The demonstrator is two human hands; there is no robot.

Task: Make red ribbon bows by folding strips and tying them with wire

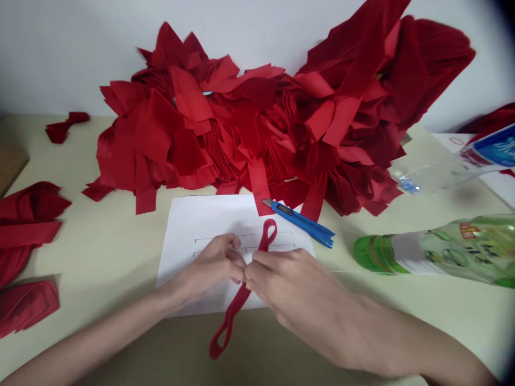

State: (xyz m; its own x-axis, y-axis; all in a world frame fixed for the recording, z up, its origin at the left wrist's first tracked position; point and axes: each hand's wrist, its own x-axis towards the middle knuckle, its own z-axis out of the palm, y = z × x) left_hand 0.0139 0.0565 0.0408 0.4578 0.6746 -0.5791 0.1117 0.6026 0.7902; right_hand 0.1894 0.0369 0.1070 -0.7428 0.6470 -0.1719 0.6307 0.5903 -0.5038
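Observation:
A strip of red ribbon (232, 312) is folded so that a loop stands out at each end, one up toward the knife and one down toward me. My right hand (300, 300) is closed and pinches the ribbon near its middle. From the other side, my left hand (215, 265) meets it there, fingers curled in at the same spot. The fingertips of both hands hide the ribbon's centre. Under the hands lies a white paper sheet (179, 230) with printed bracket lines. A blue box cutter (301, 222) rests across the sheet's upper right edge, its blade tip showing.
A large heap of red fabric strips (249, 128) runs along the wall behind the sheet. Folded red pieces (28, 305) lie at the left. On the right lie a green-labelled bottle (442, 249) and a clear bottle with a blue label (442, 169), both on their sides.

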